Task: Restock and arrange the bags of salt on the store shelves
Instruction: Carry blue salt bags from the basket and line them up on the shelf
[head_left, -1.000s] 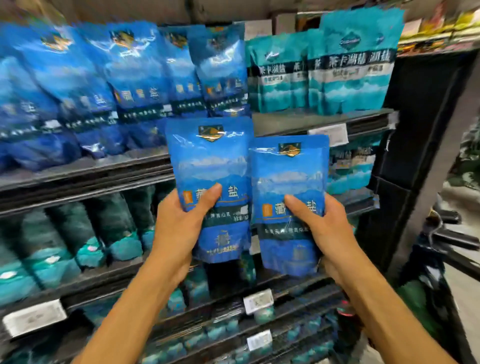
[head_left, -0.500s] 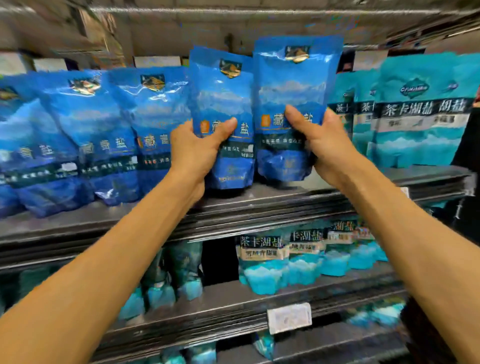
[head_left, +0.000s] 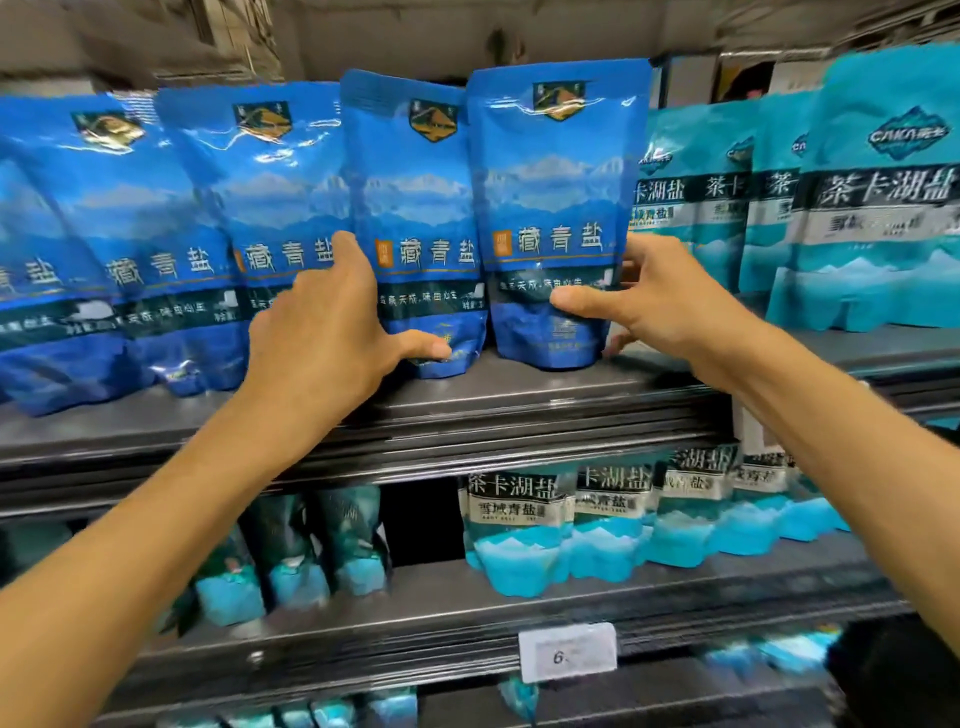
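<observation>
Two blue salt bags are stood upright side by side on the upper shelf (head_left: 519, 395), and each is met by one hand. The right blue bag (head_left: 558, 208) is clasped low down by the right hand (head_left: 660, 301): the thumb is laid across its front and the fingers are passed behind its right edge. The left blue bag (head_left: 415, 223) is touched by the left hand (head_left: 322, 332), whose thumb is stretched out along the bag's lower front near the base, while the fingers are raised flat against its left edge; a firm clasp cannot be made out there. The two bags are set touching each other. To their left, a row of like blue bags (head_left: 171, 234) is leant on the same shelf. To the right, taller teal salt bags (head_left: 872, 208) are ranged on that shelf. On the lower shelf (head_left: 519, 613), smaller teal bags (head_left: 519, 535) are lined up at right and darker bags (head_left: 291, 545) at left. A white price tag (head_left: 568, 652) is fixed to its front edge.
</observation>
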